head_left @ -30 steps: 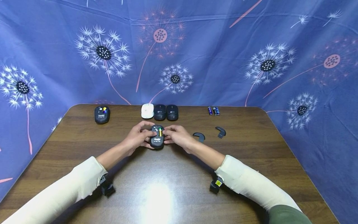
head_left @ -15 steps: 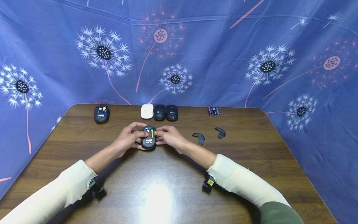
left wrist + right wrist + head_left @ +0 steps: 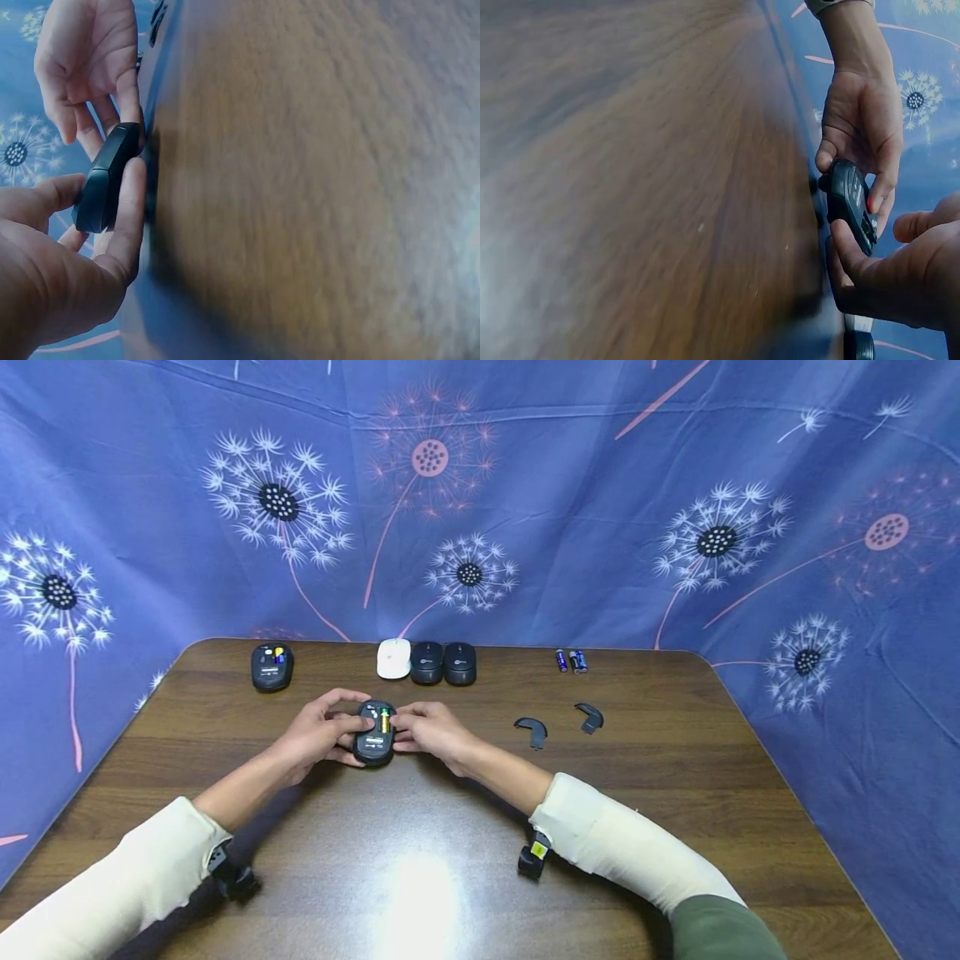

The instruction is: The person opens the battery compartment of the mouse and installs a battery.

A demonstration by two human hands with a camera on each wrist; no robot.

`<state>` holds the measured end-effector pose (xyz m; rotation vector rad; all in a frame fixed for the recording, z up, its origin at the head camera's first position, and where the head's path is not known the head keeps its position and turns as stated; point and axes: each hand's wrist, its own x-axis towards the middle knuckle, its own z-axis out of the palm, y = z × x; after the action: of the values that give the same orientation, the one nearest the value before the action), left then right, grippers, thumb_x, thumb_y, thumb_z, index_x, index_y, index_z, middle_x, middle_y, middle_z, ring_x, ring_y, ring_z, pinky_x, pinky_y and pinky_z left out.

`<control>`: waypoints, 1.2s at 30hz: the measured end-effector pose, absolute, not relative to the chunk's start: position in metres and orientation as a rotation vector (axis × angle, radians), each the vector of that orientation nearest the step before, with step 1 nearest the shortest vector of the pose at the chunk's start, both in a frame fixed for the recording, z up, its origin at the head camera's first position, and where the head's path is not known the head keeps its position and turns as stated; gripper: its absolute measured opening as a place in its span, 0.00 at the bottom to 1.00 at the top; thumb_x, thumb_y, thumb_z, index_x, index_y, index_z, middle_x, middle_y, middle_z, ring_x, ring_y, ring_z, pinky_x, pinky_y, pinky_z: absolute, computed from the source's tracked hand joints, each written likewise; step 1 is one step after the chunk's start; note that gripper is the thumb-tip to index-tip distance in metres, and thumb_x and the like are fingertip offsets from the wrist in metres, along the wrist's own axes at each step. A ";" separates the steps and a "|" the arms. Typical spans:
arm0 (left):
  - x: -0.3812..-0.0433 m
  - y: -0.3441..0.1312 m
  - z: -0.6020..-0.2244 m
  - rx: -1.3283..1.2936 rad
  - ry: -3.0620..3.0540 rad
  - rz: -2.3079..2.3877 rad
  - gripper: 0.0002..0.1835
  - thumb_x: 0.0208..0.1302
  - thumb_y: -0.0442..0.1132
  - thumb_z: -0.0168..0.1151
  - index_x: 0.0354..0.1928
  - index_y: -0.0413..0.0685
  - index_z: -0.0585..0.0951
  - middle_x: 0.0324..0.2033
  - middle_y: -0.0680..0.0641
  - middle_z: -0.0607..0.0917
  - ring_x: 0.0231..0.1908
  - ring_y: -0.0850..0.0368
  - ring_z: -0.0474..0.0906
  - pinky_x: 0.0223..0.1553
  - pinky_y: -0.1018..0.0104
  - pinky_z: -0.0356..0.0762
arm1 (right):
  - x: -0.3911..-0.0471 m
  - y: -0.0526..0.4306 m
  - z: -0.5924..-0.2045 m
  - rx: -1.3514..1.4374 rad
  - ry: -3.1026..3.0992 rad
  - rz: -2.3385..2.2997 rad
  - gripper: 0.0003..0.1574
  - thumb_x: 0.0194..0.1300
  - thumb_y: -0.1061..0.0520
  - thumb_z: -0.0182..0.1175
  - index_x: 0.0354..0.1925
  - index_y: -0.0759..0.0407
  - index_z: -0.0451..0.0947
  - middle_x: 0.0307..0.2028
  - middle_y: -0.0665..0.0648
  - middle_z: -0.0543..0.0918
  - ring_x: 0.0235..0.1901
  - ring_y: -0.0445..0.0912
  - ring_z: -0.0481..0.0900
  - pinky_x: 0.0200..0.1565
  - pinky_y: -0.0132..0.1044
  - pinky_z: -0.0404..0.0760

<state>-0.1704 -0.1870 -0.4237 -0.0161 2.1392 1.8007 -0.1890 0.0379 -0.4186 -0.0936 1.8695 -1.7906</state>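
Left hand point(image 3: 318, 731) and right hand point(image 3: 435, 737) have shifted leftward together over the last second, bringing along the rounded black plastic computer mouse point(image 3: 372, 747). From my remote seat I see it underside up between the hands, over the middle-left part of the brown wood-grain table point(image 3: 450, 810), with a gold-and-green cylindrical battery point(image 3: 386, 720) in its slot. The left hand pinches its left side, thumb on the underside; the right hand's fingers touch its right edge, but I cannot tell whether they pinch. Behind stand a white rounded mouse point(image 3: 393, 658) and two black mice point(image 3: 427, 665) in a row. I also have two curved dark plastic covers point(image 3: 536, 732) lying apart to the right, nearer than some small blue cylindrical batteries point(image 3: 562, 660).
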 end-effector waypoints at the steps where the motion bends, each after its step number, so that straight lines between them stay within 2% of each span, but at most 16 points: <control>1: -0.170 -0.189 -0.423 -0.014 2.143 1.794 0.33 0.82 0.37 0.66 0.82 0.41 0.66 0.49 0.41 0.91 0.37 0.55 0.93 0.42 0.57 1.01 | -0.189 0.036 -0.418 -0.091 1.860 -1.799 0.26 0.85 0.62 0.60 0.72 0.76 0.76 0.57 0.67 0.88 0.44 0.45 0.89 0.64 0.41 0.96; 6: -0.169 -0.199 -0.421 -0.021 2.173 1.757 0.34 0.82 0.38 0.66 0.83 0.42 0.66 0.48 0.44 0.91 0.37 0.57 0.93 0.40 0.59 1.00 | -0.188 0.026 -0.418 -0.075 1.843 -1.818 0.24 0.84 0.63 0.59 0.70 0.78 0.76 0.55 0.67 0.88 0.44 0.46 0.88 0.65 0.41 0.96; 15: -0.167 -0.217 -0.422 -0.041 2.196 1.709 0.35 0.83 0.40 0.67 0.84 0.42 0.65 0.44 0.50 0.92 0.37 0.58 0.92 0.39 0.60 1.00 | -0.184 0.008 -0.419 -0.063 1.846 -1.801 0.25 0.84 0.63 0.60 0.70 0.78 0.75 0.56 0.67 0.87 0.50 0.51 0.89 0.67 0.44 0.94; 20: -0.165 -0.226 -0.422 -0.053 2.193 1.717 0.35 0.83 0.39 0.67 0.84 0.40 0.65 0.45 0.48 0.92 0.38 0.59 0.92 0.39 0.60 1.00 | -0.184 -0.003 -0.417 -0.063 1.817 -1.816 0.24 0.84 0.63 0.60 0.68 0.78 0.76 0.55 0.67 0.86 0.51 0.52 0.88 0.68 0.45 0.94; 29: -0.161 -0.245 -0.423 -0.133 2.238 1.701 0.36 0.83 0.41 0.67 0.85 0.40 0.66 0.52 0.45 0.83 0.38 0.61 0.92 0.42 0.62 1.00 | -0.186 -0.022 -0.413 -0.092 1.779 -1.800 0.22 0.84 0.62 0.59 0.66 0.78 0.77 0.52 0.65 0.86 0.48 0.49 0.88 0.69 0.45 0.93; 36: -0.160 -0.258 -0.423 -0.151 2.290 1.678 0.38 0.83 0.42 0.68 0.86 0.39 0.65 0.51 0.46 0.82 0.37 0.62 0.92 0.43 0.62 1.00 | -0.188 -0.036 -0.414 -0.081 1.755 -1.816 0.20 0.83 0.61 0.61 0.63 0.76 0.79 0.48 0.61 0.85 0.48 0.49 0.88 0.68 0.45 0.94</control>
<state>-0.1598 -0.2582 -0.4234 -0.1513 2.2902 1.6775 -0.1875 -0.0360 -0.4136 -0.0809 1.7552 -1.8156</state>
